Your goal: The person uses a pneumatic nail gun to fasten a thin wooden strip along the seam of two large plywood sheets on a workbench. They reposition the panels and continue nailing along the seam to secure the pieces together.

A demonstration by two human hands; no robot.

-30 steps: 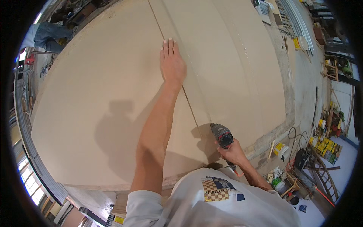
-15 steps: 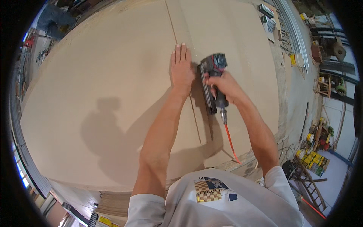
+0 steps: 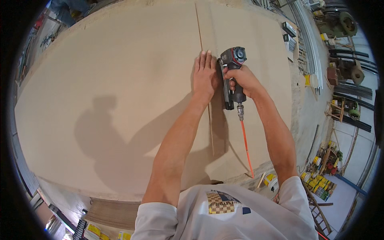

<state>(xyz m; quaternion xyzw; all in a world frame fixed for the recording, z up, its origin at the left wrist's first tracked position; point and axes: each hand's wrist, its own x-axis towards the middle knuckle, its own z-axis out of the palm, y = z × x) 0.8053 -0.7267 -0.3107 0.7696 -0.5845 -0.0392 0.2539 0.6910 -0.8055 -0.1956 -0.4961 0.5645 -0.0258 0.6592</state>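
My left hand [image 3: 205,80] lies flat with fingers stretched out, pressing on a narrow strip [image 3: 199,28] that runs away from me along a large pale board [image 3: 140,60]. Right beside it, my right hand [image 3: 246,82] is wrapped round the handle of a black air nail gun [image 3: 232,56]. The gun's long magazine points back toward me, close to the left hand's edge. From a metal coupling at the handle's end, an orange air hose [image 3: 246,144] trails to the board's near edge. Whether the gun's nose touches the strip cannot be seen.
Small boxes [image 3: 289,42] sit at the board's far right edge, with long metal bars [image 3: 310,36] beyond. Yellow-labelled cans [image 3: 320,186] and a wooden ladder [image 3: 318,210] stand at the lower right. Part of another person [image 3: 68,12] shows at the far left.
The view has turned a little, shifting the strip and board in the picture. The nail gun has moved slightly farther away and now looks sharper. Left hand still rests on the strip.
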